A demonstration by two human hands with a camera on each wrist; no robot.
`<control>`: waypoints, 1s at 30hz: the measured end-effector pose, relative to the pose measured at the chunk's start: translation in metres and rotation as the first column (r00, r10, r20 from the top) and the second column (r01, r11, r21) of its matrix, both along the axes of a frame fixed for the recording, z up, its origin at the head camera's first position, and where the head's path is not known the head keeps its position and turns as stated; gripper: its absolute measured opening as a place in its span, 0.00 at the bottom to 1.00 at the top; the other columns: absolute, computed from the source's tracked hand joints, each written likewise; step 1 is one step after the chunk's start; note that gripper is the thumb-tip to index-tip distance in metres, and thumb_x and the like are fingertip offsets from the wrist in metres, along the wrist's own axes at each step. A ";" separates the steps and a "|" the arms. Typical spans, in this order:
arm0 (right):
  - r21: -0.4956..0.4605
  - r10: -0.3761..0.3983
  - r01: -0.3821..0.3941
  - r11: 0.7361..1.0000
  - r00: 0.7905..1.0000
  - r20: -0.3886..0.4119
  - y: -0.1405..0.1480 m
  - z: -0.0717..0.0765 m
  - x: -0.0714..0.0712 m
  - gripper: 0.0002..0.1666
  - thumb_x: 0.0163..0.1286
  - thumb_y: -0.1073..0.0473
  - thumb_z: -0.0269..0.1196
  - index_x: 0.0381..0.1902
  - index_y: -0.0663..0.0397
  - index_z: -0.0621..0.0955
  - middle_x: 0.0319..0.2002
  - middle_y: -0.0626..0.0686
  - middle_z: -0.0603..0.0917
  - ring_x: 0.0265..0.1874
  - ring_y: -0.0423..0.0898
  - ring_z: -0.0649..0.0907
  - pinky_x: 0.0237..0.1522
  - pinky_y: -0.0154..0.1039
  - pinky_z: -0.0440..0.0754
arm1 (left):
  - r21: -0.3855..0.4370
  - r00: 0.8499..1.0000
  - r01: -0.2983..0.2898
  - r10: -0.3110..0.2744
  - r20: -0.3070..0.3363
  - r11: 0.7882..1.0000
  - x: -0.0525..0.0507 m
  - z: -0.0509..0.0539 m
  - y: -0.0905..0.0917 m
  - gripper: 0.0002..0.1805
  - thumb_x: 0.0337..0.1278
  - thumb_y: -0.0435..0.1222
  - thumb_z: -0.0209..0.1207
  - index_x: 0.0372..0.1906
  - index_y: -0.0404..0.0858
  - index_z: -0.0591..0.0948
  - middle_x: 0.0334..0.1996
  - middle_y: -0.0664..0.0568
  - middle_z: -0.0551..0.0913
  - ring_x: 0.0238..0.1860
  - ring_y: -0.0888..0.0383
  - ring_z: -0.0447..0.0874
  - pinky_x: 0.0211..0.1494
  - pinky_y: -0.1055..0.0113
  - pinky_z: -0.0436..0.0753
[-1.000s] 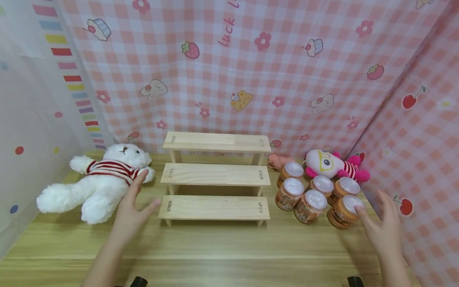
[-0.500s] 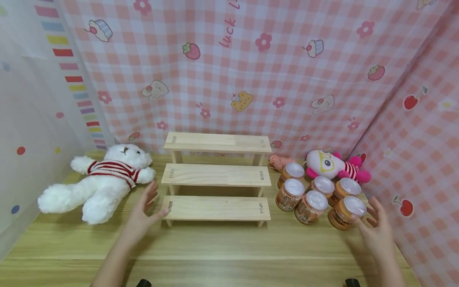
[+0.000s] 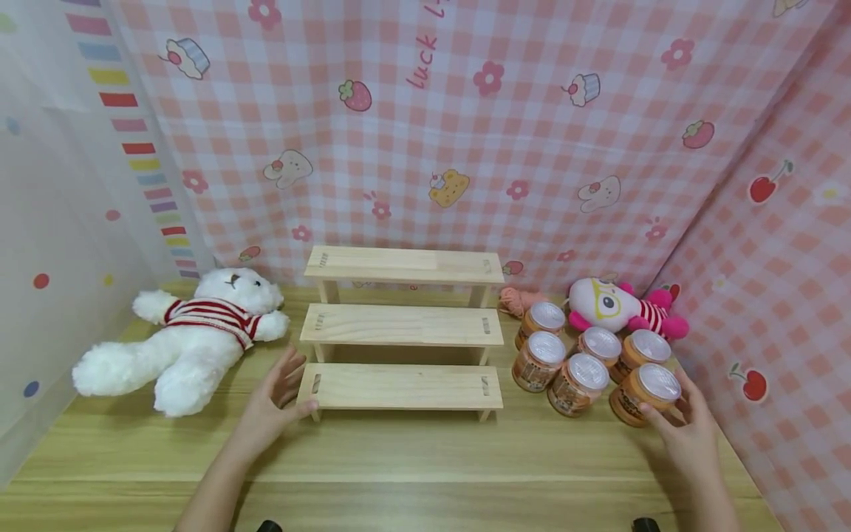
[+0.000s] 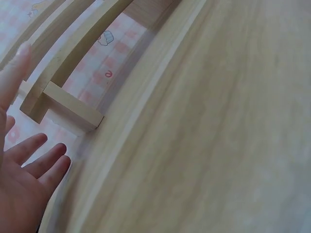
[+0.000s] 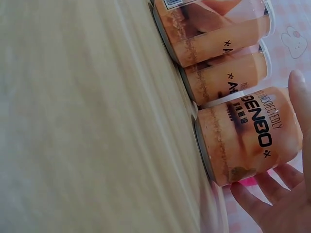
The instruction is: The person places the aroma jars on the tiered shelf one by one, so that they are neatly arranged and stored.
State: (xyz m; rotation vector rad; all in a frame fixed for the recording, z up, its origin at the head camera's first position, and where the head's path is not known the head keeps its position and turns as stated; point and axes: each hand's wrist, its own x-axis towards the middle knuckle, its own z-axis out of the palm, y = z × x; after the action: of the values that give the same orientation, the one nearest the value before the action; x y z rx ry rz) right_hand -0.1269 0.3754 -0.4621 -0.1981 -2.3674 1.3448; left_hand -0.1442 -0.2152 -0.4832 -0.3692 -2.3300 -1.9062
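Observation:
The left hand (image 3: 269,410) is at the left end of the wooden three-step rack (image 3: 402,386), thumb by the lowest step's corner; in the left wrist view the hand (image 4: 24,179) has its fingers spread beside the rack's leg (image 4: 73,108). At the right, the right hand (image 3: 688,432) is around the front right jar (image 3: 631,399), thumb at its front, fingers at its far side. From the right wrist view, fingers of the hand (image 5: 279,199) curve about the orange-labelled jar (image 5: 248,136), which stands on the table.
Several more clear-lidded jars (image 3: 577,384) stand close together left of that jar. Behind them lie a pink-and-white plush toy (image 3: 601,304) and a pink yarn bundle (image 3: 518,301). A white teddy bear (image 3: 193,347) in a striped sweater lies at the left. Patterned cloth (image 3: 412,148) hangs behind.
The left hand has moved right and down, from beside the bear to the rack's left end. The right hand has moved in from the right and closed around the front right jar.

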 end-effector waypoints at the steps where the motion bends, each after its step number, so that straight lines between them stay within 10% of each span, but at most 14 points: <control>1: -0.011 -0.004 0.004 1.000 1.000 -0.006 -0.001 -0.001 0.000 0.46 0.62 0.73 0.63 0.73 0.63 0.54 0.63 0.55 0.63 0.51 0.32 0.69 0.44 0.16 0.70 | 0.005 1.000 0.006 -0.006 -0.005 1.000 0.000 -0.001 0.000 0.51 0.49 0.24 0.67 0.75 0.34 0.50 0.67 0.30 0.59 0.64 0.34 0.60 0.58 0.78 0.67; 30: -0.051 -0.169 0.167 0.985 0.985 -0.046 -0.008 0.011 0.001 0.41 0.57 0.75 0.67 0.69 0.57 0.68 0.52 0.41 0.74 0.46 0.33 0.73 0.39 0.17 0.73 | -0.070 0.994 -0.017 0.025 0.110 0.997 -0.001 -0.010 -0.002 0.40 0.54 0.34 0.67 0.71 0.34 0.62 0.66 0.36 0.65 0.64 0.40 0.63 0.56 0.81 0.67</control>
State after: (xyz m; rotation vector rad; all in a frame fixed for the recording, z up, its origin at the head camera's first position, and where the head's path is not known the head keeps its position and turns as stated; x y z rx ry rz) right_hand -0.1259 0.3672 -0.4512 -0.3652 -2.2247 1.3111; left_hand -0.1455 -0.2168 -0.4930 -0.2498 -2.4638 -1.8874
